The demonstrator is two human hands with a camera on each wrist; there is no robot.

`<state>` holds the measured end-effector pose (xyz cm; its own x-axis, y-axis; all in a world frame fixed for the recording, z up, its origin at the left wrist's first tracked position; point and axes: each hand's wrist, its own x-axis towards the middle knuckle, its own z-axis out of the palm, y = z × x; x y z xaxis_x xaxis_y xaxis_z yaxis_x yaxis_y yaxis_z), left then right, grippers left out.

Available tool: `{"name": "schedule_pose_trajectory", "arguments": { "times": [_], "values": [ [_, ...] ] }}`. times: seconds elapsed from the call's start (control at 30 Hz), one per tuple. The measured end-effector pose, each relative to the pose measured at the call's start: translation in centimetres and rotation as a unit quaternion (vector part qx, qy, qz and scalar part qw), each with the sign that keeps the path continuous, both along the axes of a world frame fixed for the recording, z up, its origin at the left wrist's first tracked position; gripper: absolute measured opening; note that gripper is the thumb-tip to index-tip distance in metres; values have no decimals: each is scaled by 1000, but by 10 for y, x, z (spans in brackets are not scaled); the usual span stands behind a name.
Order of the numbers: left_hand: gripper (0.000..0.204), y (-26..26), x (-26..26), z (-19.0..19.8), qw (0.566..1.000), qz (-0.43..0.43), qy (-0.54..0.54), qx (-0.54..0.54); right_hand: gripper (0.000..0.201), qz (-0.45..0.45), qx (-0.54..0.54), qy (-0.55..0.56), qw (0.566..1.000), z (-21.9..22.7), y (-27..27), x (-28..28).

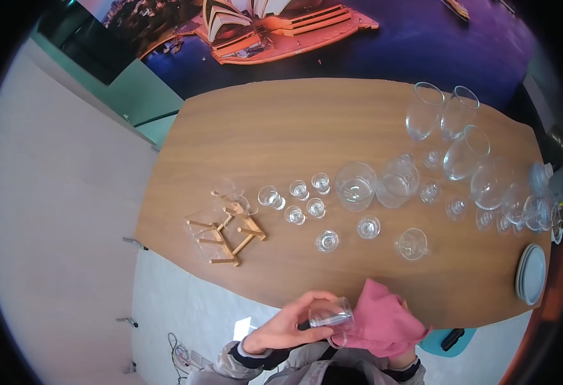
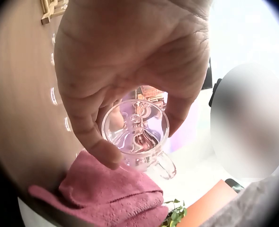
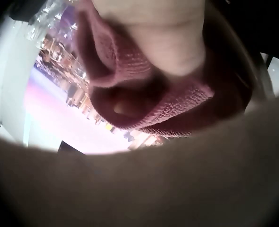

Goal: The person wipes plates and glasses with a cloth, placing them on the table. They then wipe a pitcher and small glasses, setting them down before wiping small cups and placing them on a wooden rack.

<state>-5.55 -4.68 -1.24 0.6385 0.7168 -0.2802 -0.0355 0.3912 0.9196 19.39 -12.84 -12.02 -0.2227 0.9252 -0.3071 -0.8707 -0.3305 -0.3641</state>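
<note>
Glass mug (image 1: 331,316) sits in our left hand (image 1: 286,327), whose grip curls round its rim at the near edge of the tabletop (image 1: 281,138). Our right hand (image 3: 158,33) is almost wholly hidden under the pink cloth (image 1: 384,321) it clutches; its handle (image 2: 165,166) shows only from the left wrist.

Table: we note an oval wooden table (image 1: 333,122), light brown grain | Wall: a large mural (image 1: 281,25) of a harbour city at dusk runs behind its far edge | Floor: pale grey floor (image 1: 57,212) to one side, cables (image 1: 182,353) lying near the table's near edge | Light: even, bright.
</note>
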Motion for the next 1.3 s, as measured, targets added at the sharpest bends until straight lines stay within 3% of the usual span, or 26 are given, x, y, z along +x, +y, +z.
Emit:
{"name": "schedule_pose_trajectory", "arguments": {
  "times": [0.07,0.13,0.23,0.27,0.3,0.37,0.4,0.47,0.7,0.77,0.9,0.97,1.1,1.17,1.2,1.27,1.3],
  "values": [
    [60,4,-16,17,999,14,38,-8,35,24,28,-105,994,-1,1,3],
    [57,7,-42,25,981,86,128,114,38,45,56,-209,975,-1,3,7],
    [48,11,-88,46,912,204,281,221,43,83,94,-358,925,-1,6,17],
    [46,12,-103,49,880,244,319,254,45,98,107,-404,903,-1,6,20],
    [46,11,-116,53,878,246,324,253,47,112,120,-448,879,-1,7,24],
    [46,12,-134,59,800,356,414,247,51,135,145,-535,821,0,9,31],
    [46,13,-136,60,800,356,415,247,53,144,157,-578,788,-1,9,34],
    [46,17,-139,60,724,332,537,279,57,162,179,-659,712,-3,10,39],
    [44,32,-137,41,697,305,575,301,68,150,154,-598,772,-56,-13,45],
    [43,34,-136,40,714,306,570,266,53,107,118,-569,807,-47,-4,37],
    [44,36,-142,32,757,311,538,200,50,76,102,-587,800,-21,3,30],
    [45,35,-139,24,752,326,531,213,48,32,124,-569,812,-32,1,28],
    [49,34,-142,13,751,340,516,232,48,56,131,-579,803,-34,-3,36],
    [48,34,-147,10,762,352,494,227,71,179,150,-639,733,-33,-7,43],
    [47,34,-149,10,771,365,474,221,71,179,150,-639,733,-39,-10,44],
    [46,35,-148,12,764,359,484,230,69,144,116,-588,788,-50,-12,39],
    [45,36,-148,12,758,353,493,238,69,145,117,-586,788,-53,-13,41]
  ]
}}
